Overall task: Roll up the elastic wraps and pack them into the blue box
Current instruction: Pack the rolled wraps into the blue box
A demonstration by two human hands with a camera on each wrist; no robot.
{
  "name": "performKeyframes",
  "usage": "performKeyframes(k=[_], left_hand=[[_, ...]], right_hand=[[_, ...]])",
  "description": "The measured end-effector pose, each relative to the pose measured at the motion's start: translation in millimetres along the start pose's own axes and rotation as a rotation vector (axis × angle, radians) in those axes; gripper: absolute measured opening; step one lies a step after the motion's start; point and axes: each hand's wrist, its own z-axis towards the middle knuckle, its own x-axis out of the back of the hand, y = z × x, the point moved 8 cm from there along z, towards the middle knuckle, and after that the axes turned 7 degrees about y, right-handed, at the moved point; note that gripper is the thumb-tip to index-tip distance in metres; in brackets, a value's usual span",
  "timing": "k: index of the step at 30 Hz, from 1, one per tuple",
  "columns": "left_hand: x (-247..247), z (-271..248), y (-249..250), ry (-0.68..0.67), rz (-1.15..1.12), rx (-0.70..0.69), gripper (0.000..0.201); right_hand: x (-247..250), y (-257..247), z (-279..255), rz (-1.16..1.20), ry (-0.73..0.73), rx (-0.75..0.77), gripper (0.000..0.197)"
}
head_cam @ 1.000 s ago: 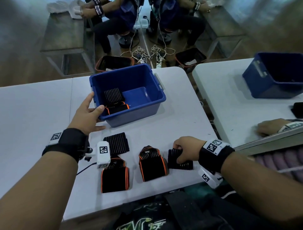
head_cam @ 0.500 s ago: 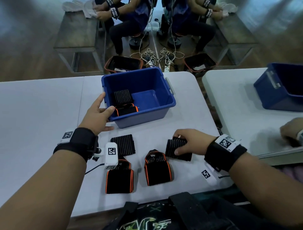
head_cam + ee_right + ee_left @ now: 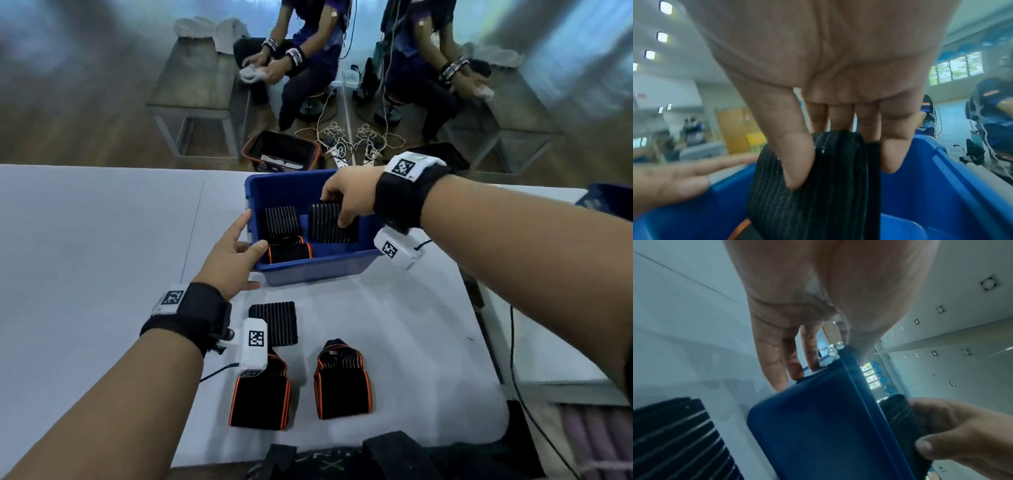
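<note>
The right hand (image 3: 346,202) pinches a rolled black wrap (image 3: 330,222), lowering it into the blue box (image 3: 308,270). The left hand (image 3: 233,260), fingers straight, braces the box's near-left corner, likely to steady it.

My box (image 3: 318,270) is blue; the wrap (image 3: 329,224) black with pale stripes; two wraps (image 3: 342,387) black, orange-edged; the surface (image 3: 96,246) white.

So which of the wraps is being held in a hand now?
The striped black wrap over the blue box; the right hand pinches it.

Head view downward; wrist views close
</note>
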Motion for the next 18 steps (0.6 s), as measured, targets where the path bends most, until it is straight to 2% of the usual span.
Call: performKeyframes(k=[4,9,14,15,18], left_hand=[[0.9,0.8,-2.1,-0.001,-0.046,-0.007,0.063],[3.1,4.0,-3.3,-0.006,-0.078,-0.028,0.064],[7.6,5.6,-0.4,0.023,-0.083,-0.072,0.063],[7.5,6.1,-0.2,0.024,-0.084,-0.077,0.063],[7.0,7.5,-0.9,0.020,-0.087,-0.085,0.064]], right_hand=[[-39.0,-2.3,36.2,-0.226,-0.231,0.008,0.047],[-80.8,2.5,73.5,-0.415,-0.435,0.050,0.033],[-107.0,2.8,90.5,-0.580,-0.485,0.085,0.008],[-107.8,4.3,93.4,-0.552,-0.466,0.067,0.005],[-114.9,6.8,102.4,-0.579,-0.460,0.067,0.018]])
